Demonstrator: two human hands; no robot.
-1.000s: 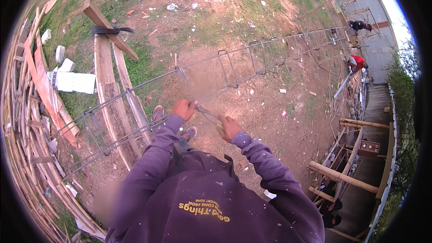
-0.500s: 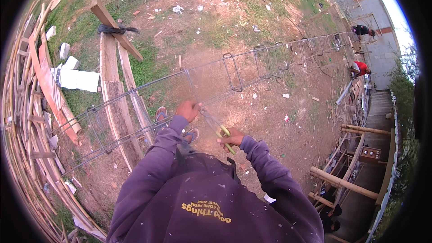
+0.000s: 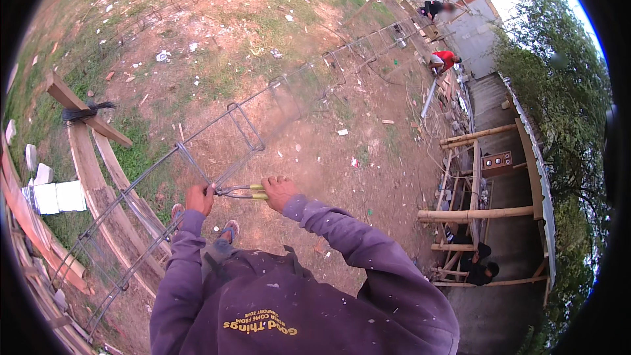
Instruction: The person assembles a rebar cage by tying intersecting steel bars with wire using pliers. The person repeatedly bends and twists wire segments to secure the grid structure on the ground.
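A long rebar cage (image 3: 211, 121) of thin steel bars and square stirrups runs from the lower left to the far upper right. My right hand (image 3: 280, 192) grips the yellow-green handles of a pair of pincers (image 3: 244, 191), which lie nearly level. Their steel jaws are at the near bar, where a stirrup meets it. Just left of the jaws, my left hand (image 3: 199, 199) has its fingers pinched together at that joint. What the fingertips hold is too small to make out.
Wooden boards (image 3: 98, 184) under the cage's left part rise to a crosspiece (image 3: 85, 108) with a dark wire bundle. White blocks (image 3: 56, 197) lie at the left. Two people (image 3: 445, 60) are at the far end, more (image 3: 478, 264) by a bamboo frame (image 3: 476, 213) at right.
The pincers have swung from slanting down to nearly level, with their jaws now at the bar joint. My right hand has risen beside my left. The view has turned rightward.
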